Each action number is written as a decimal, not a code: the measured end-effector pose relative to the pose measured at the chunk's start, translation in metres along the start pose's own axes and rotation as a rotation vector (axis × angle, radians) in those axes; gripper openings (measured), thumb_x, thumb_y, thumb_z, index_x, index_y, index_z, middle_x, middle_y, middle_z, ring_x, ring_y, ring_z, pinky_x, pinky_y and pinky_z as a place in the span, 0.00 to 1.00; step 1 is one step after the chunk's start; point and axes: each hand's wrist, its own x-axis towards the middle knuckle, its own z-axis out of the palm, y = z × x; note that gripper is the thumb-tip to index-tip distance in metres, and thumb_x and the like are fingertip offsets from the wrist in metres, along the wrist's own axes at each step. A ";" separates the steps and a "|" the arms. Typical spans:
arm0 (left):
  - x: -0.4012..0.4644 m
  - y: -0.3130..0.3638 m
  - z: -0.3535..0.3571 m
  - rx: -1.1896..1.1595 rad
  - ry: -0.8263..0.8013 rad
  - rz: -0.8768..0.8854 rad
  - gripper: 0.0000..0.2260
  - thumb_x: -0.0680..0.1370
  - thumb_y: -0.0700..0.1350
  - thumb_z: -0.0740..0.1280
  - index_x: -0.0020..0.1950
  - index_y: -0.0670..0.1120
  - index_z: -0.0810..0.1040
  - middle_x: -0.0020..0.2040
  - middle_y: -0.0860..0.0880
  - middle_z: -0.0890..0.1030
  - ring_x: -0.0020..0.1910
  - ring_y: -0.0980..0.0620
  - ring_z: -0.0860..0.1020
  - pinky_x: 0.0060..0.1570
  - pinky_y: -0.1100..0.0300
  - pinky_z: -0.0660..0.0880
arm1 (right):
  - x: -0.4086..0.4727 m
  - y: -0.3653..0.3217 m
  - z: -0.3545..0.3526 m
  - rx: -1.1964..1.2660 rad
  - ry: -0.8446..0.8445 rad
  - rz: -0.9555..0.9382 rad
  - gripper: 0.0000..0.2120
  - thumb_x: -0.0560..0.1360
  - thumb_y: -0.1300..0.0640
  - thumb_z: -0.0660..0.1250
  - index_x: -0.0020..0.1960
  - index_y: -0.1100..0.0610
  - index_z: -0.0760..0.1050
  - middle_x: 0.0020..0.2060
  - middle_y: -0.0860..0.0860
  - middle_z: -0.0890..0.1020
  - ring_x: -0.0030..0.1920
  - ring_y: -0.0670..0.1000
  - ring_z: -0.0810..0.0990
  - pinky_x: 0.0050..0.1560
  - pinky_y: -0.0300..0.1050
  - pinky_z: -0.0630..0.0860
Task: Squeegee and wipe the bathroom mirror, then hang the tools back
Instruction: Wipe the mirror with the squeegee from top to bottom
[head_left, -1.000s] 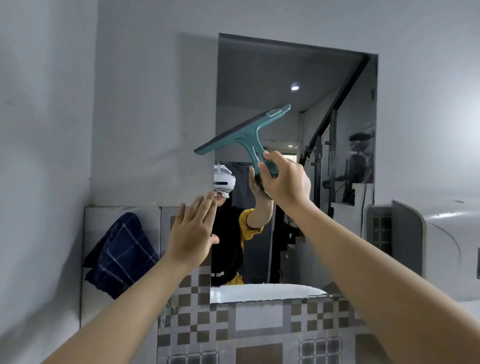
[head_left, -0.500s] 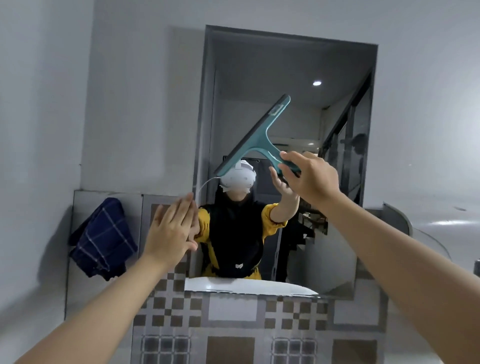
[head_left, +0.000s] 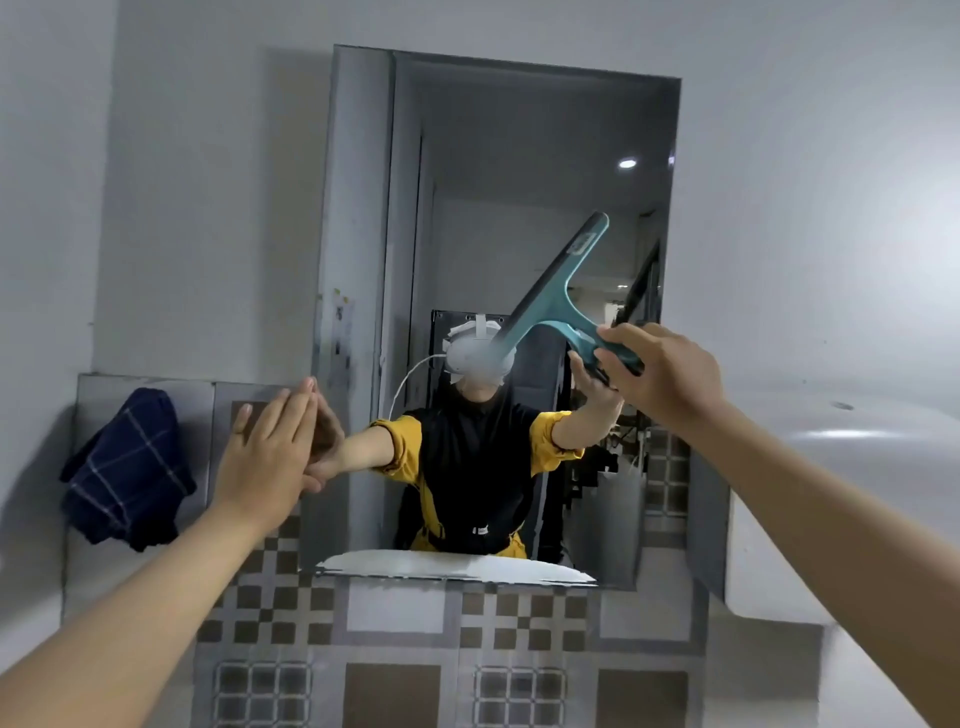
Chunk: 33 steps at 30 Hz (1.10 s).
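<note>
Comparing with half a second back, my right hand (head_left: 670, 371) clamps the teal plastic squeegee (head_left: 558, 296) steeper, blade toward 1 o'clock on the mirror (head_left: 467, 171), left hand (head_left: 265, 457) flat, fingers together.

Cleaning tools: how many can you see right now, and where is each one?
2. The teal squeegee is gripped in the right hand, tilted in front of the mirror. The dark blue checked cloth hangs on the wall left of the mirror. Others may be out of frame.

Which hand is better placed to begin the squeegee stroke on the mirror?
The right hand: it already grips the teal squeegee in front of the mirror. The left hand is open and empty at the mirror's left edge.
</note>
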 end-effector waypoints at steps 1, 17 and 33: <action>0.000 0.001 -0.001 0.004 -0.001 -0.002 0.52 0.50 0.49 0.82 0.69 0.34 0.64 0.71 0.38 0.66 0.67 0.37 0.68 0.63 0.37 0.62 | -0.005 0.005 -0.003 0.006 -0.002 0.027 0.15 0.76 0.47 0.65 0.60 0.49 0.78 0.42 0.52 0.81 0.37 0.56 0.79 0.34 0.42 0.68; 0.010 -0.017 0.024 -0.112 0.015 0.061 0.48 0.62 0.50 0.78 0.73 0.38 0.55 0.76 0.42 0.55 0.72 0.40 0.58 0.72 0.43 0.41 | -0.061 -0.059 0.005 0.213 0.050 0.550 0.13 0.77 0.51 0.65 0.60 0.53 0.76 0.41 0.53 0.82 0.37 0.53 0.77 0.31 0.38 0.65; 0.000 -0.028 0.014 -0.149 0.043 0.174 0.51 0.56 0.54 0.79 0.71 0.36 0.61 0.73 0.40 0.62 0.69 0.38 0.65 0.64 0.39 0.62 | -0.037 -0.204 0.055 0.581 0.331 1.170 0.07 0.79 0.54 0.59 0.53 0.56 0.67 0.36 0.47 0.73 0.36 0.49 0.76 0.29 0.38 0.66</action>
